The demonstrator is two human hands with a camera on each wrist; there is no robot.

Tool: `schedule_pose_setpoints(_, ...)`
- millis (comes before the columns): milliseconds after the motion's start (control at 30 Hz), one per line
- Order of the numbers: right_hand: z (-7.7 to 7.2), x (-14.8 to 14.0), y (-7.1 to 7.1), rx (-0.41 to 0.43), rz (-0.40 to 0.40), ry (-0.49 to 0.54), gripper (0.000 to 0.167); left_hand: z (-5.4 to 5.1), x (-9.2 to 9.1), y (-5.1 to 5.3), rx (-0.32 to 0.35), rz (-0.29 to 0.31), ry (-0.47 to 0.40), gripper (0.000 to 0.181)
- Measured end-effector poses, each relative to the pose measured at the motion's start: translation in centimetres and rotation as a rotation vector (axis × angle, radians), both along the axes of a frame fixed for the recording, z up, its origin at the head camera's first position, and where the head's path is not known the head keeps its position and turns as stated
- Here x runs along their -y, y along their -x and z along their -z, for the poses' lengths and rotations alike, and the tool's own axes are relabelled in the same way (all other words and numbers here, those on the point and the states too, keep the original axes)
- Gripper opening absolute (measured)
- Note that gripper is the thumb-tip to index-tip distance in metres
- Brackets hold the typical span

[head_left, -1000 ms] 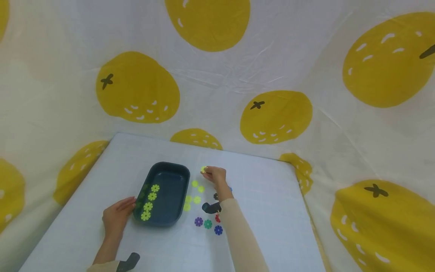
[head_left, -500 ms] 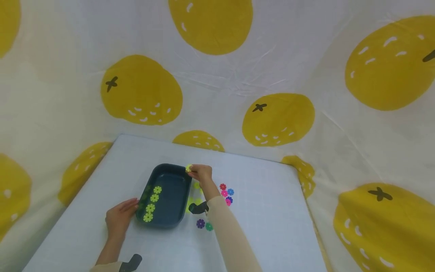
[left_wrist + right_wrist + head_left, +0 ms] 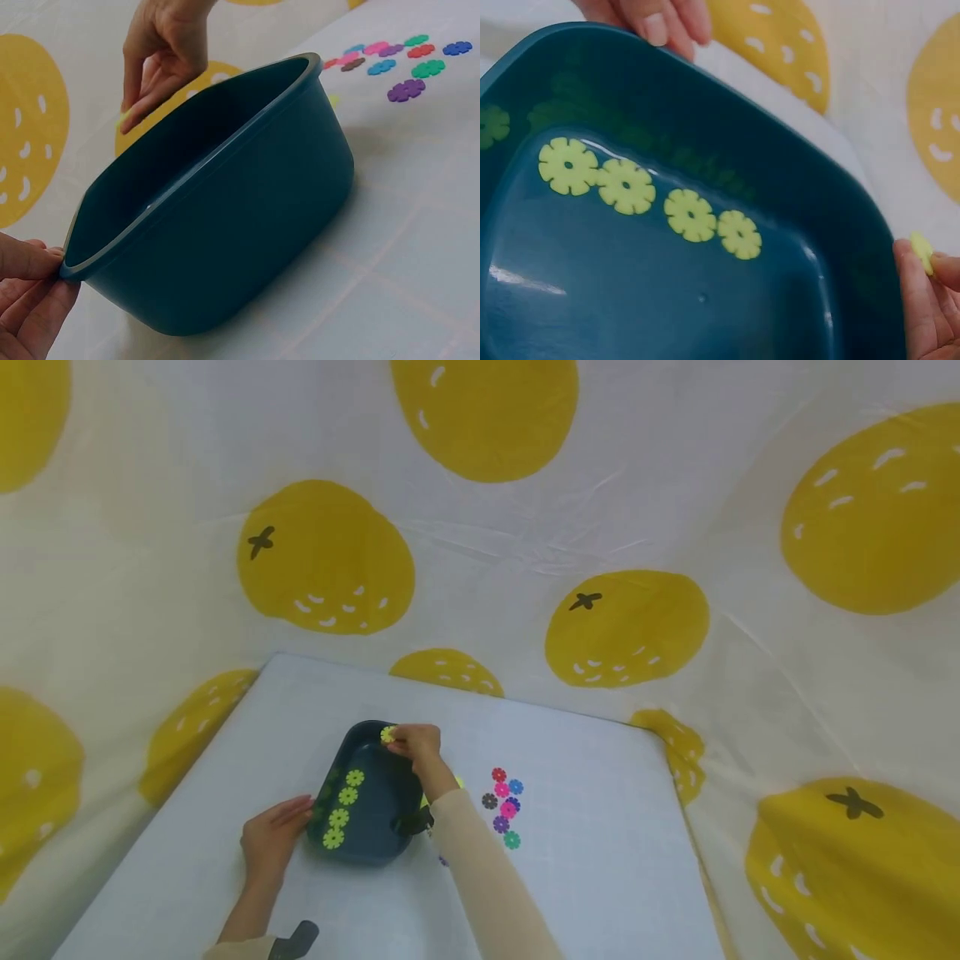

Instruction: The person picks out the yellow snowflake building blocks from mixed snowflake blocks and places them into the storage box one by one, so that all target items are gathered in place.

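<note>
A dark teal plastic basin (image 3: 375, 810) stands on the table, with a row of several yellow-green notched plastic discs (image 3: 690, 215) on its floor along one side. At its left rim my left hand (image 3: 272, 839) pinches the edge between thumb and fingers, also visible in the left wrist view. My right hand (image 3: 420, 745) is over the basin's far right corner. Between its thumb and fingers it pinches one more yellow-green notched disc (image 3: 922, 252). The right forearm covers part of the basin's right side and most of the yellow-green discs lying beside it.
Right of the basin lie several loose notched discs in red, pink, blue, purple, green and dark colours, among them a pink disc (image 3: 508, 810) and a green disc (image 3: 512, 840). A curtain (image 3: 480, 543) printed with yellow fruit hangs behind the white-covered table (image 3: 600, 827).
My right hand has moved left with the pinched yellow-green disc, from beside the basin to over its far corner. The left hand keeps its hold on the rim.
</note>
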State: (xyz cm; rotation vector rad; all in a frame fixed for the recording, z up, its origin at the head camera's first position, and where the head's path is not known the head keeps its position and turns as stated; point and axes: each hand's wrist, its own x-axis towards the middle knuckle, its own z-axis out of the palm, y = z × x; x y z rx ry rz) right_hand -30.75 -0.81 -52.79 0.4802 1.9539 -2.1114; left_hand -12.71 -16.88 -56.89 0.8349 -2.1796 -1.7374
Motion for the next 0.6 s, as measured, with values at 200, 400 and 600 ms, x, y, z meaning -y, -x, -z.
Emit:
schedule_pose_setpoints(200,0.7,1.4,-0.4,0.055,0.009,-0.104,0.008,-0.3,-0.1,-0.1,0.002,-0.002,0.006,0.031)
schedule_pose_setpoints(400,1.2,2.1,-0.9,0.057,-0.007,-0.147,0.007,-0.4,-0.2,0.0,-0.012,0.003,0.010,0.030)
schedule_pose_setpoints(600,1.7,2.5,-1.2,0.043,-0.026,-0.169,0.006,-0.3,0.0,-0.1,-0.019,0.015,-0.006,0.031)
